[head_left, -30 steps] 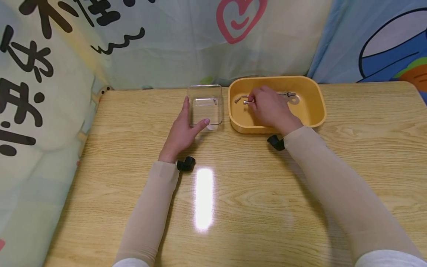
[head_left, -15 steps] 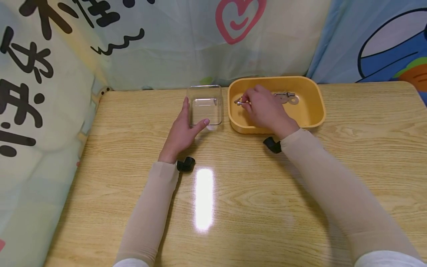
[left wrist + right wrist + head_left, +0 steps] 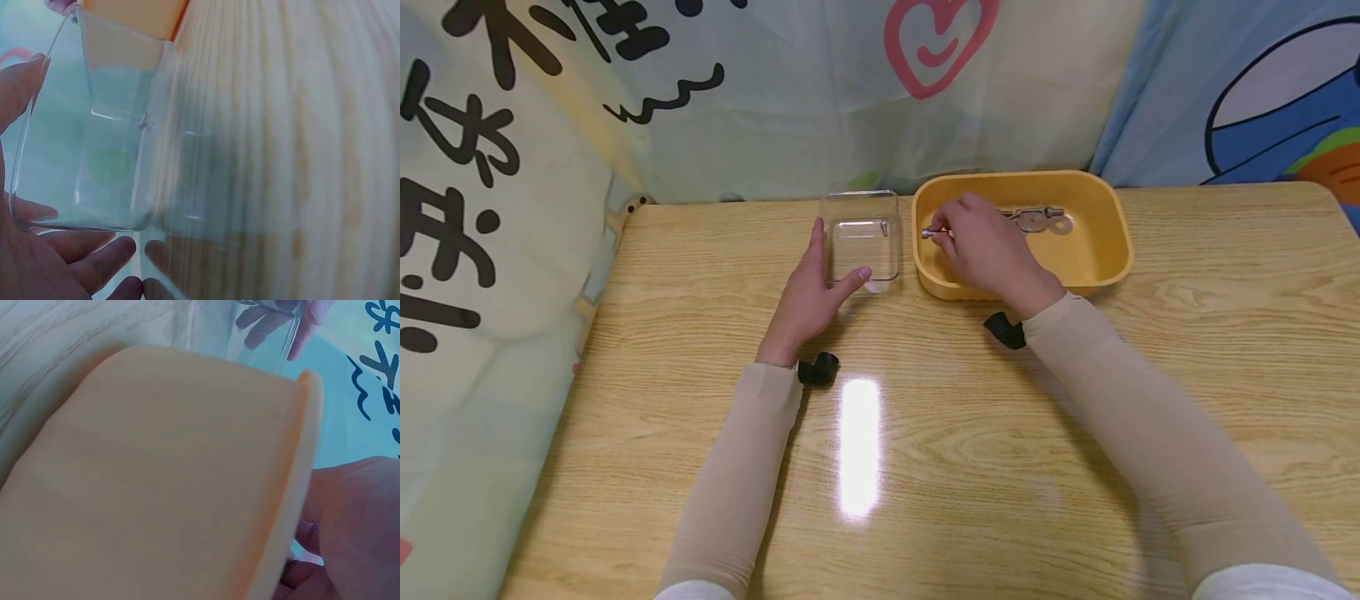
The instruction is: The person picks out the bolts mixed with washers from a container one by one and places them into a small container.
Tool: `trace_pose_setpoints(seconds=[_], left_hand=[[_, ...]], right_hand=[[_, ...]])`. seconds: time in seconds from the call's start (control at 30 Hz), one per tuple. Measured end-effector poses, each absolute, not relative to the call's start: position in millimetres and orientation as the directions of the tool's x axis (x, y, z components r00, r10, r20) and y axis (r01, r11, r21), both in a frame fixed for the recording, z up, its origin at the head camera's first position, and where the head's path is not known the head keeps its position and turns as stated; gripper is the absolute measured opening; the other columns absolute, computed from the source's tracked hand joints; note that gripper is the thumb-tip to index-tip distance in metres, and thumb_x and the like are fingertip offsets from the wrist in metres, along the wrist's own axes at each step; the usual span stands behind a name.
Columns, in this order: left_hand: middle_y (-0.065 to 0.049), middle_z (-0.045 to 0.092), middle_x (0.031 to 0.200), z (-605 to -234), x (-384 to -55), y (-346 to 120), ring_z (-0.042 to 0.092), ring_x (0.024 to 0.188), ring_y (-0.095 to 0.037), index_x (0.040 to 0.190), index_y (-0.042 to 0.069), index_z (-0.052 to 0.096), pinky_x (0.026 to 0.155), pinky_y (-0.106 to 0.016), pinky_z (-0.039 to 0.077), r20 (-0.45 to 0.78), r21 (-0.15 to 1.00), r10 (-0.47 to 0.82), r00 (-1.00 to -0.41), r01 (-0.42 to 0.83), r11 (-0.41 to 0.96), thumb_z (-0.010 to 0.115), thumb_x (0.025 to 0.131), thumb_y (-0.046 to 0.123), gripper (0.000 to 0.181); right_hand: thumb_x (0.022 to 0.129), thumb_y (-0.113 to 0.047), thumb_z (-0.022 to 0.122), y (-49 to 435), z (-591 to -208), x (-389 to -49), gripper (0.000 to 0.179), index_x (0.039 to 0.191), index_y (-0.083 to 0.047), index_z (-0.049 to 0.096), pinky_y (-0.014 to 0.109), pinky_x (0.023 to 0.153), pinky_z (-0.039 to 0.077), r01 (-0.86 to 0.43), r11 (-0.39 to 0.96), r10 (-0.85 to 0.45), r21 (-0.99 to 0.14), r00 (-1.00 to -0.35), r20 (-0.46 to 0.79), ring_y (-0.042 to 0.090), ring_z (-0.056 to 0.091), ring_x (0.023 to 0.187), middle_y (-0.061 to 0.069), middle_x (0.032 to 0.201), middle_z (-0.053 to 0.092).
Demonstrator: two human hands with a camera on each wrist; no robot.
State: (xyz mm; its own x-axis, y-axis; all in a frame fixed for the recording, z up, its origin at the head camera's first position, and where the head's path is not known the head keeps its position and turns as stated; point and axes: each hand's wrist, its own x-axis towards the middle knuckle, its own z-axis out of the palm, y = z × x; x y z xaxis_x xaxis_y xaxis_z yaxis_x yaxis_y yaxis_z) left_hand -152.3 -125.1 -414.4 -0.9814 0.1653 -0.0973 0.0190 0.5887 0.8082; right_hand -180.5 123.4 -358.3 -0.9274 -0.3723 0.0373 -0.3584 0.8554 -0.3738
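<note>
My right hand reaches into the yellow bin and pinches a small metal bolt between thumb and fingertips, its shiny head pointing left near the bin's left wall. Right wrist view: the bin's wall hides the fingertips and the bolt. My left hand rests against a clear plastic box, fingers extended along its left side and thumb stretched at its front edge. Inside that box lies one small screw, also a tiny dark spot in the left wrist view. Flat round washers and other metal hardware lie in the bin.
Both containers stand side by side at the back edge of the wooden table, a narrow gap between them. A printed curtain hangs right behind. Black wrist cameras, such as the right one, stick out below each hand.
My right hand has shifted left inside the bin with the bolt, uncovering more of the washers and hardware. The left hand and clear box have stayed in place.
</note>
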Motion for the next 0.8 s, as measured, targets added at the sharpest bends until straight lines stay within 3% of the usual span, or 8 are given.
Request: trace_pose_setpoints(seconds=[0.3, 0.6, 0.8], left_hand=[[-0.01, 0.011, 0.167, -414, -152, -125, 0.016, 0.152, -0.026, 0.163, 0.018, -0.004, 0.122, -0.04, 0.018, -0.094, 0.804, 0.169, -0.981, 0.025, 0.594, 0.062, 0.094, 0.058, 0.103], [-0.01, 0.012, 0.167, -414, -152, -125, 0.017, 0.152, -0.026, 0.163, 0.019, -0.005, 0.122, -0.04, 0.018, -0.093, 0.807, 0.168, -0.981, 0.025, 0.59, 0.062, 0.094, 0.058, 0.103], [-0.009, 0.012, 0.167, -413, -152, -125, 0.017, 0.152, -0.025, 0.163, 0.019, -0.005, 0.122, -0.039, 0.018, -0.089, 0.807, 0.168, -0.982, 0.027, 0.589, 0.062, 0.094, 0.059, 0.104]], right_hand=[[0.101, -0.015, 0.061, 117, -357, -177, 0.017, 0.106, 0.001, 0.063, 0.045, 0.081, 0.049, -0.374, 0.851, -0.376, -0.37, -0.924, 0.069, 0.032, 0.052, 0.095, 0.017, 0.104, 0.056], [0.1, -0.015, 0.064, 112, -359, -173, 0.017, 0.105, 0.001, 0.065, 0.047, 0.075, 0.052, -0.433, 0.838, -0.395, -0.331, -0.901, 0.179, 0.034, 0.055, 0.094, 0.018, 0.102, 0.057], [0.101, -0.015, 0.062, 107, -359, -172, 0.017, 0.105, 0.001, 0.065, 0.046, 0.077, 0.051, -0.435, 0.831, -0.399, -0.346, -0.901, 0.172, 0.033, 0.054, 0.096, 0.017, 0.104, 0.056]])
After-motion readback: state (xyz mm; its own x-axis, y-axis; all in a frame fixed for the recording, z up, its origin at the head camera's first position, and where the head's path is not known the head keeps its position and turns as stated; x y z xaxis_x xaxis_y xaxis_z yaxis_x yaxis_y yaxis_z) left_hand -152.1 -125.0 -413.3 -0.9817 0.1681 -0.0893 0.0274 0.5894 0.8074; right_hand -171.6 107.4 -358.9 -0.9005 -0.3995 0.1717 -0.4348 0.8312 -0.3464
